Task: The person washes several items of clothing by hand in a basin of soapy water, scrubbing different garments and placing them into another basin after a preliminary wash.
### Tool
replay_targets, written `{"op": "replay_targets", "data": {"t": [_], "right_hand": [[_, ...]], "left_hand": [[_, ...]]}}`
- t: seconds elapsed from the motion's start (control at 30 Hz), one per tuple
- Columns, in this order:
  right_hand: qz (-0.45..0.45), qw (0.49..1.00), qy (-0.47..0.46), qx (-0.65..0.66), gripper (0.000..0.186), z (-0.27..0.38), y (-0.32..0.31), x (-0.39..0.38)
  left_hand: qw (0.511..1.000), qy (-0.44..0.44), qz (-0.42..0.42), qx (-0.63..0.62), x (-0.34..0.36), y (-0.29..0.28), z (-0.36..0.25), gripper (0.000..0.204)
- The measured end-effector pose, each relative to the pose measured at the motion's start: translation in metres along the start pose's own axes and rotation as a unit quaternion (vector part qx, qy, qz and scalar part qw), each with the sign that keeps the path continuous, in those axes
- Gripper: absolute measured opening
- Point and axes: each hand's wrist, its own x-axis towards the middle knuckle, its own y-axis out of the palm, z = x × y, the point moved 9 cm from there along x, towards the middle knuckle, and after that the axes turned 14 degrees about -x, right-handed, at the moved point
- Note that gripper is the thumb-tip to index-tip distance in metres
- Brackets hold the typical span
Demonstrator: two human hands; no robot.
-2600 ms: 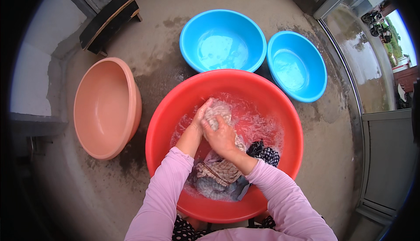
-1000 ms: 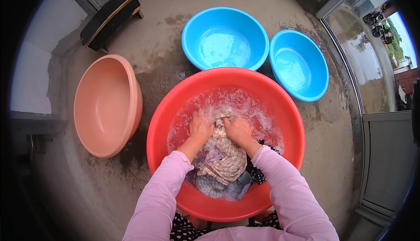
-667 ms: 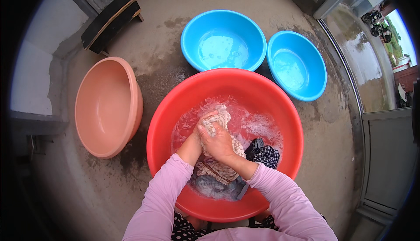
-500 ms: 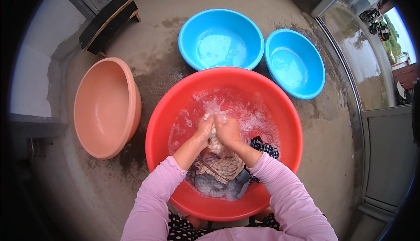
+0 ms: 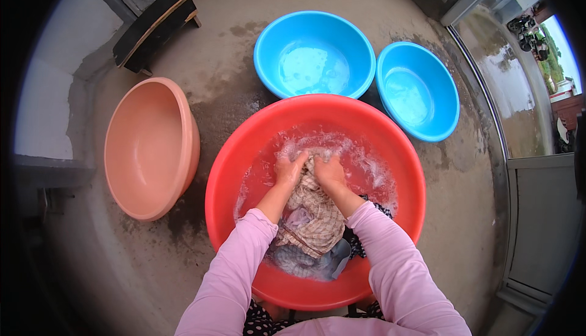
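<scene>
A large red basin (image 5: 223,195) in front of me holds soapy water (image 5: 378,180) and wet clothes. My left hand (image 5: 290,169) and my right hand (image 5: 330,172) are side by side in the water, closed on the upper end of a beige checked garment (image 5: 320,220). The fingertips of both are partly hidden by suds and cloth. The garment hangs down between my forearms. Beneath its near end lies a grey-blue cloth (image 5: 296,261), and a dark checked cloth (image 5: 355,242) is partly covered by my right forearm.
Beyond the red basin stand a large blue basin (image 5: 268,70) and a smaller blue basin (image 5: 452,101). A peach basin (image 5: 146,147) leans at the left, with a black bench (image 5: 152,28) behind it. A glass door (image 5: 506,79) is at the right.
My hands were pressed together on a bunched part of the checked garment. Now they have moved slightly apart and lower, and the garment is more spread out between them.
</scene>
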Motion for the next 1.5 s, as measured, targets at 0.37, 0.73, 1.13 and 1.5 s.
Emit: {"op": "replay_targets", "data": {"t": [0.37, 0.73, 1.13, 1.5], "right_hand": [[-0.048, 0.975, -0.189, 0.109, 0.046, 0.051, -0.011, -0.067], [0.016, 0.929, -0.193, -0.315, 0.073, 0.015, 0.022, -0.038], [-0.097, 0.963, -0.243, 0.062, 0.055, 0.059, -0.002, -0.110], [-0.134, 0.987, -0.077, -0.051, 0.056, -0.001, -0.026, -0.025]], "left_hand": [[0.687, -0.380, -0.001, -0.620, -0.057, 0.024, 0.044, 0.032], [0.912, 0.077, 0.174, 0.362, -0.044, -0.014, -0.008, 0.059], [0.681, -0.327, 0.093, -0.649, -0.017, 0.041, 0.028, 0.039], [0.989, 0.090, 0.085, 0.085, -0.044, -0.031, -0.067, 0.043]]}}
